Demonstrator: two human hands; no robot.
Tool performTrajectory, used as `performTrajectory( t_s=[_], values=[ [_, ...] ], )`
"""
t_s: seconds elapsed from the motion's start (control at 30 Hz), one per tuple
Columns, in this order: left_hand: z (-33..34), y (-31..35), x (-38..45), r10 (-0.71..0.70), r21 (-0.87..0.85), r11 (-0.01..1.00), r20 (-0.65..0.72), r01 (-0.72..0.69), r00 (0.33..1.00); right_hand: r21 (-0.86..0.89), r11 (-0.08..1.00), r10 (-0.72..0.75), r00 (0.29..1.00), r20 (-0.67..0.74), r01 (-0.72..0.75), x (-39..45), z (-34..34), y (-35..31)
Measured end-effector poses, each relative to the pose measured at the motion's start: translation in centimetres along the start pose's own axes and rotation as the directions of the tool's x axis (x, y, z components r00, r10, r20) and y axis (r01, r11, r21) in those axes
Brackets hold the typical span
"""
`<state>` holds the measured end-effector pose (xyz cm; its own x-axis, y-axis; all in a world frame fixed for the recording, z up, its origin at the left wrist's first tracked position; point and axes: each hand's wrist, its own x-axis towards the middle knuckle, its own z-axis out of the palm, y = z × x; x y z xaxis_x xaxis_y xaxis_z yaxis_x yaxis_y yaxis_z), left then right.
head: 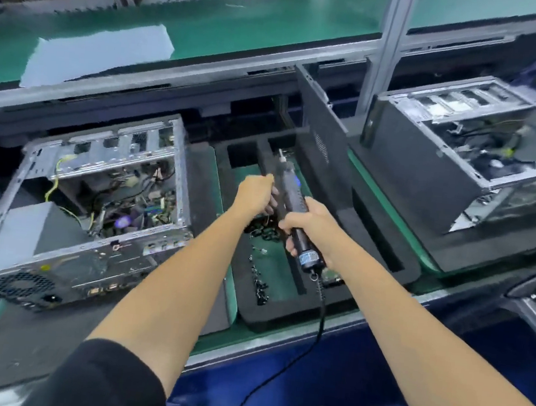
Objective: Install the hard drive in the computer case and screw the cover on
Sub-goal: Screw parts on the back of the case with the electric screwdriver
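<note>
right hand (304, 224) is wrapped round the body of the electric screwdriver (290, 202), bit tip pointing up and away over the black foam tray (342, 296). left hand (256, 190) is up against the forward part of the tool, fingers curled on its far side; whether it grips the barrel or pinches a screw there cannot be told, the frame is blurred.

computer case (94, 204) lies on its side on the tabletop (222, 337) to the left, open face up, wiring and board exposed. its cover is not on. hard drive: cannot pick it out inside the case, too blurred. a dark side panel (322, 142) leans upright just right of the tray, likely the cover. second open case (475, 171) sits further right, well apart.

loose screws (259, 288) lie scattered in the green tray well beneath the hands.

judged step: loading or readying the driver before the fastening work.

risks from here:
- screw dropped from the bit into the open case, where it could land on the board; cause would be poor seating on the tip.
- driver cord (320, 320) hangs off the tabletop edge towards the floor; it could drag through the screws or snag as the tool swings left.
- left fingertips close to the bit; an accidental trigger would catch them.
- panel leaning loosely could tip if knocked by the right forearm.
</note>
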<state>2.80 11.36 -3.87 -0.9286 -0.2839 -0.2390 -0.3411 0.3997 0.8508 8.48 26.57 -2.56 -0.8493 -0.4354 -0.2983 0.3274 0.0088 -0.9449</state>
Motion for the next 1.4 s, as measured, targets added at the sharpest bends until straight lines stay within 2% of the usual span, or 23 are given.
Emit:
performTrajectory(
  t_s=[0.03,0.1,0.17,0.23,0.3,0.37,0.4,0.47,0.63,0.73,0.8,1.03,1.1,1.2,1.3,1.4],
  values=[
    [0.8,-1.4,0.4,0.028,0.162,0.986,0.047,-0.035,0.999,0.002,1.000,0.020,1.000,0.011,-0.020,0.4,-0.9,0.5],
    [2.0,-3.7,0.9,0.027,0.466,0.880,0.149,-0.095,0.988,0.019,0.996,0.082,0.996,0.030,-0.082,1.5,-2.1,1.5],
    [2.8,-5.4,1.5,0.012,0.672,0.720,0.234,-0.171,0.972,0.044,0.988,0.144,0.989,0.043,-0.146,2.8,-2.6,2.5],
    [3.2,-6.5,1.8,0.010,0.816,0.510,0.311,-0.272,0.950,0.030,0.984,0.174,0.983,0.065,-0.176,4.0,-2.8,3.3],
    [3.7,-7.8,2.3,-0.011,0.876,0.270,0.417,-0.399,0.909,0.012,0.982,0.187,0.979,0.076,-0.188,5.0,-2.7,4.0],
    [4.2,-9.1,2.6,-0.065,0.861,0.092,0.507,-0.501,0.860,0.014,0.979,0.201,0.977,0.075,-0.203,5.6,-2.6,4.6],
    [4.6,-9.7,2.7,-0.103,0.849,0.047,0.529,-0.527,0.842,0.015,0.977,0.211,0.974,0.080,-0.213,6.0,-2.6,4.8],
    [5.3,-10.6,2.8,-0.161,0.834,0.020,0.546,-0.551,0.822,-0.006,0.973,0.229,0.970,0.083,-0.229,6.6,-2.6,4.9],
    [6.5,-11.8,3.3,-0.214,0.859,0.068,0.509,-0.507,0.834,-0.037,0.972,0.235,0.969,0.075,-0.233,7.7,-2.9,5.3],
    [7.0,-12.3,3.7,-0.251,0.845,0.044,0.526,-0.534,0.812,-0.028,0.965,0.263,0.962,0.070,-0.262,8.2,-2.7,5.6],
    [7.5,-12.6,3.7,-0.229,0.828,0.030,0.551,-0.560,0.803,-0.037,0.965,0.261,0.963,0.068,-0.259,8.4,-2.6,5.8],
    [7.6,-12.4,3.8,-0.246,0.815,0.182,0.580,-0.550,0.777,-0.070,0.963,0.264,0.964,0.045,-0.260,8.8,-2.3,6.3],
    [7.4,-12.0,4.1,-0.259,0.810,0.265,0.582,-0.522,0.771,-0.084,0.961,0.269,0.963,0.035,-0.265,8.8,-2.4,6.3],
    [7.3,-11.6,4.9,-0.256,0.782,0.475,0.561,-0.403,0.787,-0.057,0.962,0.268,0.963,0.018,-0.267,8.8,-2.6,6.2],
    [6.8,-11.0,5.3,-0.185,0.713,0.659,0.463,-0.240,0.867,-0.027,0.964,0.263,0.965,0.007,-0.263,8.7,-2.8,6.0],
    [5.7,-9.7,5.6,-0.108,0.489,0.871,0.289,-0.050,0.951,-0.026,0.967,0.254,0.967,0.011,-0.254,8.3,-3.0,5.5]
  ],
)
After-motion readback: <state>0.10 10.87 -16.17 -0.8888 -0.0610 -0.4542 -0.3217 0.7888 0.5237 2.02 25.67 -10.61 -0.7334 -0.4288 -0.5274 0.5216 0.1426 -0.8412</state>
